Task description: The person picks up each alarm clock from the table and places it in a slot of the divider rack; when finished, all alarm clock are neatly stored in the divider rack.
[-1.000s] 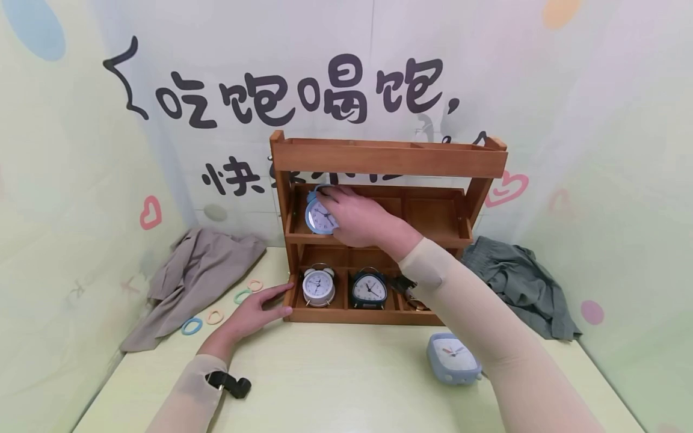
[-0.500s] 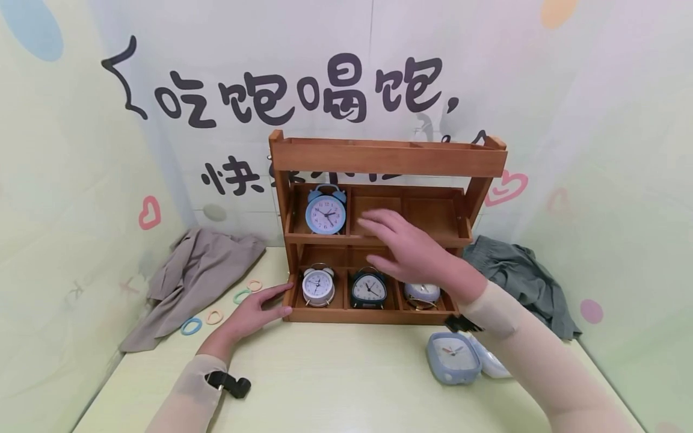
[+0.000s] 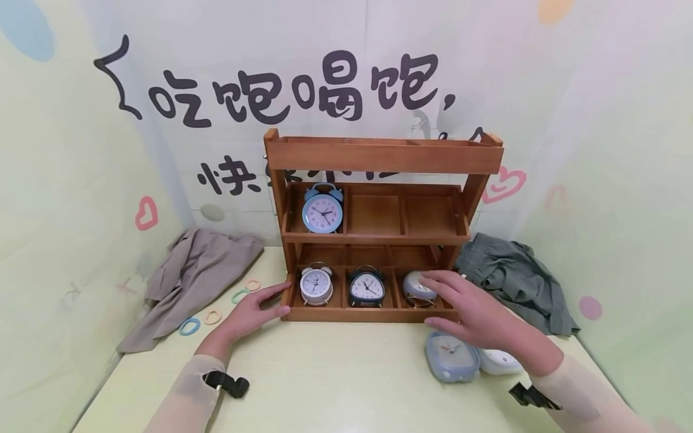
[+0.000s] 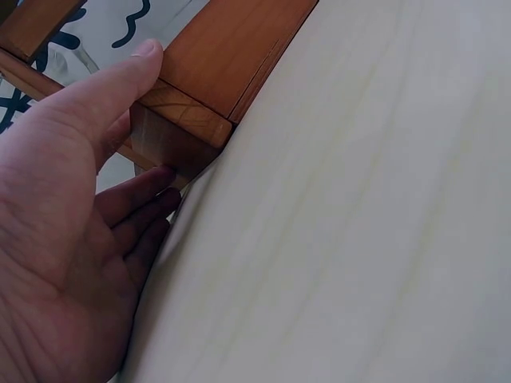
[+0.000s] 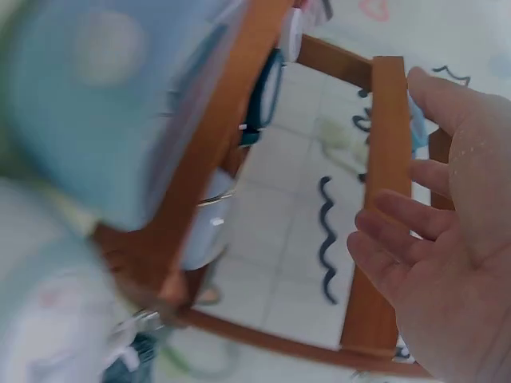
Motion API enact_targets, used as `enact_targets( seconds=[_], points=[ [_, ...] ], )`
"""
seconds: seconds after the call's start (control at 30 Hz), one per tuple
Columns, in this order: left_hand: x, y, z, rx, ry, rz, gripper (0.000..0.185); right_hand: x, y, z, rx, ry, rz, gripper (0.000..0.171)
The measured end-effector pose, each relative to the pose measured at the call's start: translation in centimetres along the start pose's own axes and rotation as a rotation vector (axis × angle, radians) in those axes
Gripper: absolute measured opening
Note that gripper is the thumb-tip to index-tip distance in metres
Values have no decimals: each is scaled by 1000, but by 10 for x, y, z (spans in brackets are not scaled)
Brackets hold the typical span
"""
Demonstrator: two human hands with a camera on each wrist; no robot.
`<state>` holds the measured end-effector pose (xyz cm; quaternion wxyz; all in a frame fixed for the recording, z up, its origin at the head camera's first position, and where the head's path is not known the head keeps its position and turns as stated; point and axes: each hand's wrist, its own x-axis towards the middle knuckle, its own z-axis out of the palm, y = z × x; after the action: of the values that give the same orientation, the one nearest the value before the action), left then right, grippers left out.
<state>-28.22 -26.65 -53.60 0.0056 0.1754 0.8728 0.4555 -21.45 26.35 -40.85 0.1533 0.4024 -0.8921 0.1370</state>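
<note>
At the wooden rack [image 3: 379,234], the left hand [image 3: 251,311] rests flat against its lower left corner, thumb on the front edge, fingers straight. The right hand [image 3: 476,316] hovers loose and spread, holding nothing, just in front of the rack's bottom right compartment, above a pale blue square clock [image 3: 450,358] lying on the surface [image 3: 335,379]. A round blue alarm clock [image 3: 322,210] stands in the rack's middle-tier left compartment.

The wooden shelf rack [image 3: 384,157] is warm reddish brown. On its middle shelf stands a light blue twin-bell alarm clock [image 3: 322,210] with a white face. Below sit a white alarm clock [image 3: 316,284] and a dark navy alarm clock [image 3: 366,287]. On the pale yellow-green surface [image 3: 335,373] lies a pale blue square clock [image 3: 450,358]. The backdrop [image 3: 271,90] carries black characters and pink hearts.
</note>
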Motion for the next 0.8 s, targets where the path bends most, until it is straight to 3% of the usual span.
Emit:
enact_targets(
  seconds=[0.33, 0.53, 0.8],
  points=[
    [-3, -3, -1, -29, 3, 0, 65, -39, 6, 18, 72, -107, 99, 76],
    [-2, -1, -1, -16, 4, -4, 65, -56, 6, 26, 84, -158, 89, 86],
    [-1, -1, 1, -29, 4, 1, 65, -68, 5, 23, 106, -347, 186, 105]
  ],
)
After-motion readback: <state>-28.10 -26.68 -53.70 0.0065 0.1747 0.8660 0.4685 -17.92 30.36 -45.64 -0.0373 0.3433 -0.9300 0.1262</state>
